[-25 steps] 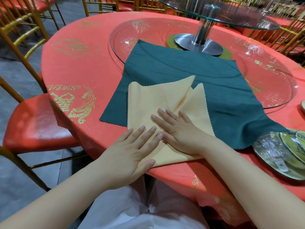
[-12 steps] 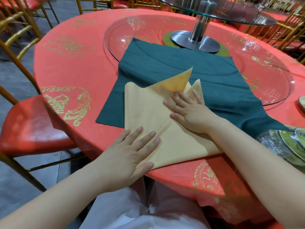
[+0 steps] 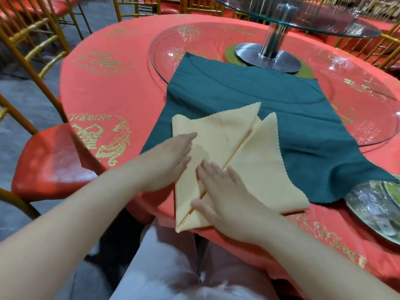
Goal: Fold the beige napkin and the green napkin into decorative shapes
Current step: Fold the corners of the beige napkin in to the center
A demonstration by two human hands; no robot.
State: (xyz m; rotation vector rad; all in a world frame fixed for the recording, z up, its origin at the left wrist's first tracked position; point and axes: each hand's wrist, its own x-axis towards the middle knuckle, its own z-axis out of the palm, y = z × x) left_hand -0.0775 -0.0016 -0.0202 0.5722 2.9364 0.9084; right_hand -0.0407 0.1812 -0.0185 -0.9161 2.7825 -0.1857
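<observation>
The beige napkin [image 3: 257,167] lies folded at the near edge of the round table, with two pointed flaps aimed away from me and a centre seam between them. It rests on top of the green napkin [image 3: 281,105], which is spread flat and unfolded. My left hand [image 3: 173,156] lies flat, fingers together, on the beige napkin's left flap. My right hand [image 3: 220,191] presses flat with spread fingers on the seam near the lower tip. Neither hand grips anything.
The table wears a red cloth [image 3: 104,83] with gold print. A glass turntable [image 3: 357,118] on a metal stand [image 3: 268,57] sits behind the napkins. Wrapped plates [image 3: 376,208] stand at the right. A red chair [image 3: 49,163] is at my left.
My right hand slid back from the far flaps to the near part of the seam. My left hand moved up onto the left flap. The flap that stood raised now lies flat.
</observation>
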